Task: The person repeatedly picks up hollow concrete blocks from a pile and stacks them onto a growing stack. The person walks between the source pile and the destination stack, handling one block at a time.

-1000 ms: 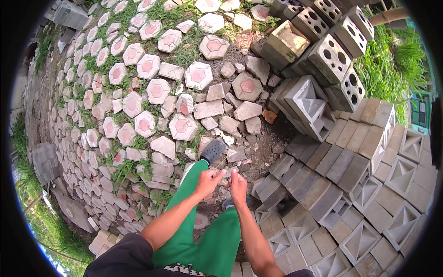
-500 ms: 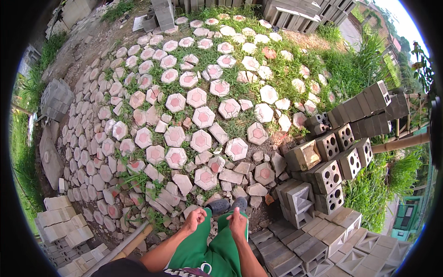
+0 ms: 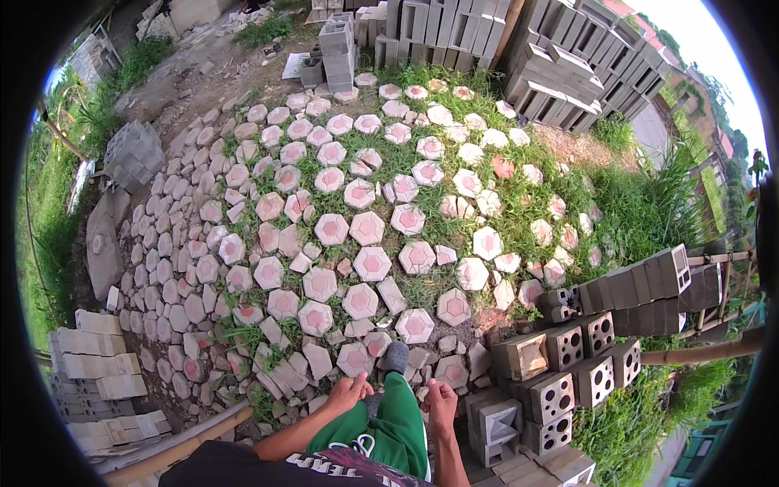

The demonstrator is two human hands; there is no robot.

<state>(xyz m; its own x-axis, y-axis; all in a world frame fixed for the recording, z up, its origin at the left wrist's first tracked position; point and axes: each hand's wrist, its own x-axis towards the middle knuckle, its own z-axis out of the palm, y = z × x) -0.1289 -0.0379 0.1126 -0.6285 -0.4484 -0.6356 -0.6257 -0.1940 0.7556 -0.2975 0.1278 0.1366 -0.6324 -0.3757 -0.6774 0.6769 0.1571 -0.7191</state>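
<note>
Hanging empty with loosely curled fingers, left hand (image 3: 347, 393) and right hand (image 3: 442, 399) flank the green-trousered leg (image 3: 398, 422) (hollow concrete blocks (image 3: 560, 381) lie nearer the right).

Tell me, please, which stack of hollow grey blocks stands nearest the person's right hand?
The low stack of hollow blocks just right of the right hand, beside the green trouser leg. The tall stacks stand far off across the hexagonal pavers.

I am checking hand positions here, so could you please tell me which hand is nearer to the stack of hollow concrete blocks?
The right hand: it hangs just left of the hollow concrete blocks. The left hand is farther away, beyond the green-trousered leg.
</note>
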